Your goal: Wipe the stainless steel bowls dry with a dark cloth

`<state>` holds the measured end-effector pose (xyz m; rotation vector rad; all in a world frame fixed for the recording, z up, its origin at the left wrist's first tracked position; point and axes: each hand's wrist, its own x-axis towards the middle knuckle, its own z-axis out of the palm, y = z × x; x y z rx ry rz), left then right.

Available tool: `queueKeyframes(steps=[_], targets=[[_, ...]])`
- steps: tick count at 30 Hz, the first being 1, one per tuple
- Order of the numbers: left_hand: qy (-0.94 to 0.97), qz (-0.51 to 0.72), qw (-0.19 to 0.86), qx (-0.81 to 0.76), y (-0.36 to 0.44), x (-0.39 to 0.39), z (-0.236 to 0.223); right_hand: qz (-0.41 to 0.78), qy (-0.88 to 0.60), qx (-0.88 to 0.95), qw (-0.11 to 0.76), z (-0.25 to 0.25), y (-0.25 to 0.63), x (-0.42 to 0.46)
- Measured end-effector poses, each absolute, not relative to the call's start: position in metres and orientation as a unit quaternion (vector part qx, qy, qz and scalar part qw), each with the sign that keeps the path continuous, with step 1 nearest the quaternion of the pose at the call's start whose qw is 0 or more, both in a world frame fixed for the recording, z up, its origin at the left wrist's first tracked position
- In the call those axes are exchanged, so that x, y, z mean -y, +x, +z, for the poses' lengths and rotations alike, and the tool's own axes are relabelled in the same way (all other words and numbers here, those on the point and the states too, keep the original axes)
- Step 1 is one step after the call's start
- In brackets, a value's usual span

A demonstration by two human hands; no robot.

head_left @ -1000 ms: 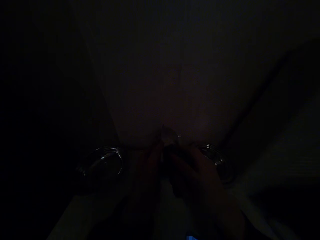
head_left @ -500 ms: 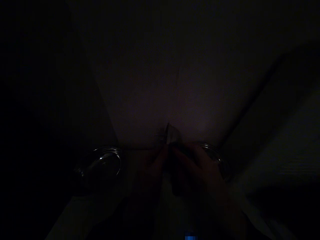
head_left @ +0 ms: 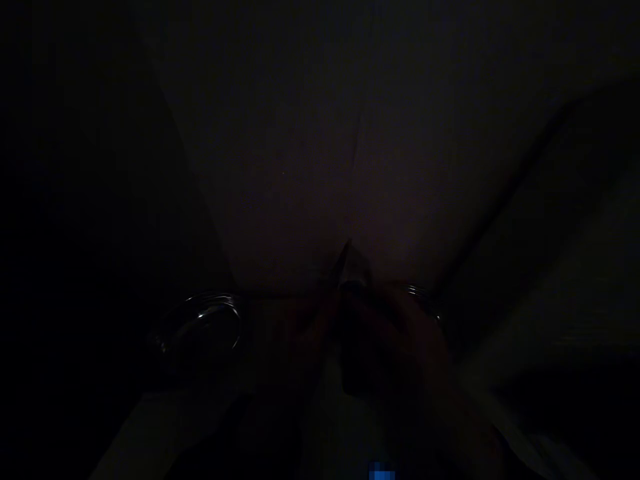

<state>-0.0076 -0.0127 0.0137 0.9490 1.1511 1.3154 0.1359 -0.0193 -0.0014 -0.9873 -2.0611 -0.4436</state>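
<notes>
The picture is very dark. My left hand (head_left: 313,327) and my right hand (head_left: 400,330) come together at the centre, fingers bent in towards each other. Between them a small pale piece with a pointed top (head_left: 356,267) sticks up, dark along its left edge. Both hands seem closed about it, but its kind cannot be made out. Left of my left hand stands a clear, shiny round bowl (head_left: 200,327). A second shiny rim (head_left: 417,292) shows partly behind my right hand, which hides the rest.
A pale surface or panel (head_left: 300,167) rises behind the hands, with a thin seam down its middle. A dark slanting edge (head_left: 505,193) runs along the right. Light surface (head_left: 145,427) shows at the lower left.
The pointed piece has shifted slightly right and up between my hands. The scene has grown dimmer. The bowl has stayed in place.
</notes>
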Motion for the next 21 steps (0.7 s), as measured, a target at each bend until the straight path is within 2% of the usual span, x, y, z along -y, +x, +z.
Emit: queueKeyframes(steps=[6,12,18,21], targets=[[0.433,0.522,0.569,-0.464,-0.003,0.015,0.013,-0.153,-0.487,0.754,0.413,0.003,0.147,0.012],[0.440,0.541,0.531,-0.482,-0.012,0.011,0.013,-0.161,-0.396,0.816,0.390,0.005,0.134,0.023],[0.484,0.491,0.561,-0.458,-0.010,0.014,0.013,-0.133,-0.473,0.757,0.430,0.006,0.145,0.014],[0.474,0.489,0.572,-0.456,-0.010,0.012,0.013,-0.126,-0.450,0.781,0.415,0.006,0.145,0.015]])
